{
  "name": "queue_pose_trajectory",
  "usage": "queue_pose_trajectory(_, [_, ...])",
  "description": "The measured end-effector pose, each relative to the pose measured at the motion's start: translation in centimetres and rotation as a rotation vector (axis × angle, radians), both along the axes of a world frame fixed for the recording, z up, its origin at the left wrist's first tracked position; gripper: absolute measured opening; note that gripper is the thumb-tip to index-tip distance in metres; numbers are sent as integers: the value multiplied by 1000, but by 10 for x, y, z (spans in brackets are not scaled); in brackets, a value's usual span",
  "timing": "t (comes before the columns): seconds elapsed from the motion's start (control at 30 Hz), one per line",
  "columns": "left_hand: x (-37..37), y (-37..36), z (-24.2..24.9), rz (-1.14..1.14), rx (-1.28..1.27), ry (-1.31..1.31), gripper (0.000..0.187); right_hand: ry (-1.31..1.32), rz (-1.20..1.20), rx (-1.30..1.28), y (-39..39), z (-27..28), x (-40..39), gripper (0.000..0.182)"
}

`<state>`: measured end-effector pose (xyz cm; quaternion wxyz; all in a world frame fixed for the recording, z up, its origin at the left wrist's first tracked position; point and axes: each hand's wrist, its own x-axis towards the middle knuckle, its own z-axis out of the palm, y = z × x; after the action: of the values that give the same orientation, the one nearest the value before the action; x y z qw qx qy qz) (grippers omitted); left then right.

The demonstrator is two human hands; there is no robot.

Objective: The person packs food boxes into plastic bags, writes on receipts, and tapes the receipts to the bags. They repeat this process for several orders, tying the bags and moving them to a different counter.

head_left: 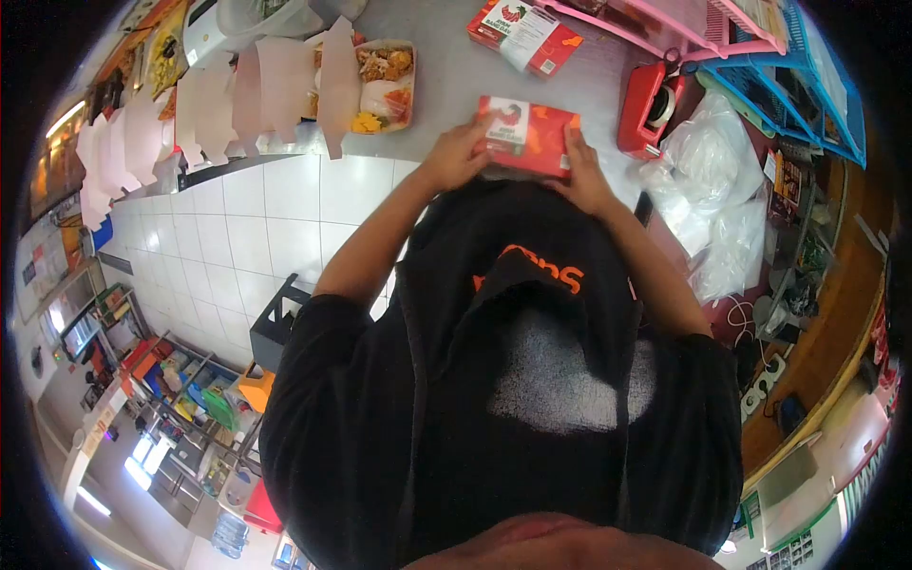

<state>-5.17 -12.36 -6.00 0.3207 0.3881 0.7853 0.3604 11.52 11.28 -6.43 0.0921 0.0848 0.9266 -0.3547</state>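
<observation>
A closed red box (534,136) with a white printed label lies on the grey metal counter (437,24), close to my body. My left hand (461,152) holds its left side, with the fingers bent against the edge. Against the right side, my right hand (584,171) presses with its fingers along the edge. Behind it sits a second red box (524,36), also closed. To the left, an open box of food (385,85) shows fried pieces, rice and something yellow.
More open boxes with raised pale lids (271,90) line the left. At the right are a red tape dispenser (641,109), clear plastic bags (708,161), a pink rack (655,43) and a blue basket (836,95). A power strip (760,385) lies lower right.
</observation>
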Motion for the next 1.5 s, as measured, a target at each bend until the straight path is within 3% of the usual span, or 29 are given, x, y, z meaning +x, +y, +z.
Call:
queue_pose_trajectory(0.07, [9,1,-18,-78,56,46,75,-16,-9,23,-2,-22,1,111])
queue_pose_trajectory(0.13, [23,3,-38,43,-96,201,82,-34,-16,41,-4,-30,2,116])
queue_pose_trajectory(0.17, [23,2,-34,42,-98,203,82,-88,-21,99,-4,-29,0,115])
queue_pose_trajectory(0.23, [14,5,-13,-68,-317,508,86,-134,-32,162,1,-14,-8,115])
queue_pose_trajectory(0.27, [4,10,-1,-69,-314,515,86,-125,38,264,5,6,-15,111])
queue_pose_trajectory(0.33, [-14,20,24,-279,-298,635,88,-116,104,367,11,34,-34,108])
queue_pose_trajectory(0.4, [-20,36,26,-369,-304,603,85,-95,346,434,13,41,-55,101])
queue_pose_trajectory(0.43, [-21,42,25,-456,-309,573,82,-94,349,430,14,37,-60,101])
queue_pose_trajectory(0.57, [-18,42,2,-387,-188,474,77,-62,370,247,21,15,-64,101])
queue_pose_trajectory(0.63, [-10,39,-19,-356,-141,642,73,11,354,203,21,14,-58,101])
queue_pose_trajectory(0.7, [-7,36,-19,-359,-146,669,76,33,342,396,11,25,-52,100])
queue_pose_trajectory(0.83, [-3,53,15,-424,-246,647,86,92,319,388,15,13,-48,101])
queue_pose_trajectory(0.9, [-4,68,6,-527,-238,751,89,138,318,442,9,20,-45,102])
queue_pose_trajectory(1.0, [-6,80,4,-583,-158,742,86,183,174,527,-1,38,-38,97])
queue_pose_trajectory(1.07, [5,74,12,-271,-236,617,79,235,-23,498,3,49,-32,86])
queue_pose_trajectory(1.1, [9,71,10,-266,-231,618,79,302,-221,496,13,43,-25,80])
queue_pose_trajectory(1.13, [14,65,5,-69,-290,648,77,368,-422,488,28,39,-15,73])
queue_pose_trajectory(1.17, [17,60,0,128,-348,673,76,247,-646,525,44,42,-15,67])
queue_pose_trajectory(1.2, [18,55,-4,127,-344,675,76,122,-871,556,63,44,-17,61])
queue_pose_trajectory(1.27, [15,49,-7,282,-322,643,76,-87,-962,377,113,24,-13,38])
queue_pose_trajectory(1.3, [12,49,-6,278,-321,647,76,-86,-967,375,131,14,-15,38])
queue_pose_trajectory(1.37, [11,47,-3,263,-385,630,78,-235,-1002,30,149,-3,-16,31])
queue_pose_trajectory(1.5, [4,45,9,239,-394,594,78,-49,-908,157,130,11,5,31])
